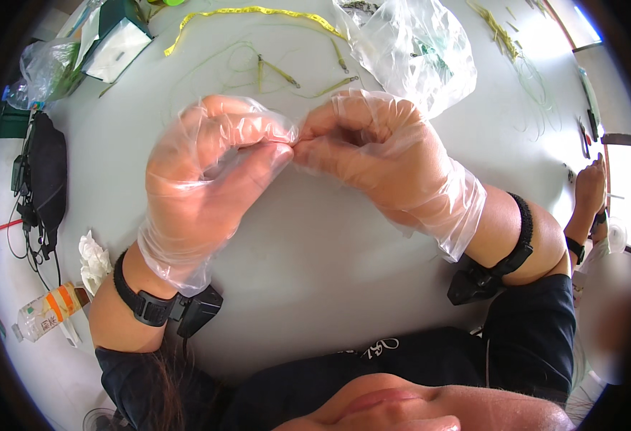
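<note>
My left hand [204, 169] and my right hand [384, 154], both in thin clear plastic gloves, meet over the middle of the grey table [308, 266]. Thumb and fingers are pinched together on each hand, the tips touching or almost touching. Whatever lies between them is too small or too hidden to name. Just beyond the hands are short olive-green cord pieces [279, 73] with small metal ends, and a thin pale green line loops around them. A crumpled clear plastic bag [430, 54] with something green inside sits behind my right hand.
A yellow measuring tape [254, 10] curves along the far side. A green-and-white box [118, 47] stands far left, near a black pouch [46, 169] with cables. Crumpled tissue [94, 262] and a bottle [46, 312] lie left. An olive cord bundle [501, 36] and another person's hand [590, 187] are right.
</note>
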Available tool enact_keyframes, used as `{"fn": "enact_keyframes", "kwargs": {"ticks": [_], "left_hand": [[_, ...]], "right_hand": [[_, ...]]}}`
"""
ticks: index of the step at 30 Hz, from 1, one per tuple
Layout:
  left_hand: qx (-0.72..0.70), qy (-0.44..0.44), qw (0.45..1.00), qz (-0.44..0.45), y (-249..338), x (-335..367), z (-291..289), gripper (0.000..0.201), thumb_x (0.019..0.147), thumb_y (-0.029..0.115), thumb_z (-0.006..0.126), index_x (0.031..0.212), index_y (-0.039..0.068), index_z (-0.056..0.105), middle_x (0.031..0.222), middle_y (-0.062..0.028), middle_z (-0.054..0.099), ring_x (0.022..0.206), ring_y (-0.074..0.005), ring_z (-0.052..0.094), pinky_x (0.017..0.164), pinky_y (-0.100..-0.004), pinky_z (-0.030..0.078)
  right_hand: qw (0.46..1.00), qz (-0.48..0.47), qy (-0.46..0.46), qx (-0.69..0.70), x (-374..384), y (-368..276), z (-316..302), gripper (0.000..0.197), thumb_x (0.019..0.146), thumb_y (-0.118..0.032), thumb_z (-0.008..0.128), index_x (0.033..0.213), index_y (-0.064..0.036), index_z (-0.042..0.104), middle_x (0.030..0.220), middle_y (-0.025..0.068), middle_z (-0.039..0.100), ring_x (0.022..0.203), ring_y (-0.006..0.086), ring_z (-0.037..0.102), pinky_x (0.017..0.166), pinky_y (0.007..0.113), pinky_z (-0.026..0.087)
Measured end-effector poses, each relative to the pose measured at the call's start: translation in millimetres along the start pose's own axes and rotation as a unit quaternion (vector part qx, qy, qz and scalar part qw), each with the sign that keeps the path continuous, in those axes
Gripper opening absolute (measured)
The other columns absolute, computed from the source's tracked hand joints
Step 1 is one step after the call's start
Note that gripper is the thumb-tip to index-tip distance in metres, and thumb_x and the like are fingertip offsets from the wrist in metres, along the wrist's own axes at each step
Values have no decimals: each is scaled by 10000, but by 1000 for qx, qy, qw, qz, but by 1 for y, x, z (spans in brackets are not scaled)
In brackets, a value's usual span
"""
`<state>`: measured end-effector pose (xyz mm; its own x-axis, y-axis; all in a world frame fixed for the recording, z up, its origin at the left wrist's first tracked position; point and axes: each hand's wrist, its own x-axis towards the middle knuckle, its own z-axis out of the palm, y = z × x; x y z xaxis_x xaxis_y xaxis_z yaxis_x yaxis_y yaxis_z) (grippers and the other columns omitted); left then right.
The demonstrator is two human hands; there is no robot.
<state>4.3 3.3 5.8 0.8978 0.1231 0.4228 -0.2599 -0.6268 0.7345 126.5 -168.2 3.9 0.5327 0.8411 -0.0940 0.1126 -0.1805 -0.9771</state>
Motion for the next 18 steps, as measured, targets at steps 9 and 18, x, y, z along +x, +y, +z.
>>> {"fn": "enact_keyframes", "kwargs": {"ticks": [9,18], "left_hand": [[-144,50,986,-70,-1,-4,3,142,845,-91,612,953,-1,629,950,-71,634,879,-129,612,782,-265,506],[-209,132,957,-152,-2,-5,5,109,916,11,605,1024,-1,619,947,-10,612,833,-70,545,790,-221,456]], "right_hand": [[999,-24,-37,24,-1,3,1,149,856,-125,688,963,-21,692,804,83,672,743,144,630,700,281,513],[1000,-11,-26,-1,-2,-3,0,128,858,-71,675,978,-27,679,856,53,645,782,120,606,719,266,494]]}}
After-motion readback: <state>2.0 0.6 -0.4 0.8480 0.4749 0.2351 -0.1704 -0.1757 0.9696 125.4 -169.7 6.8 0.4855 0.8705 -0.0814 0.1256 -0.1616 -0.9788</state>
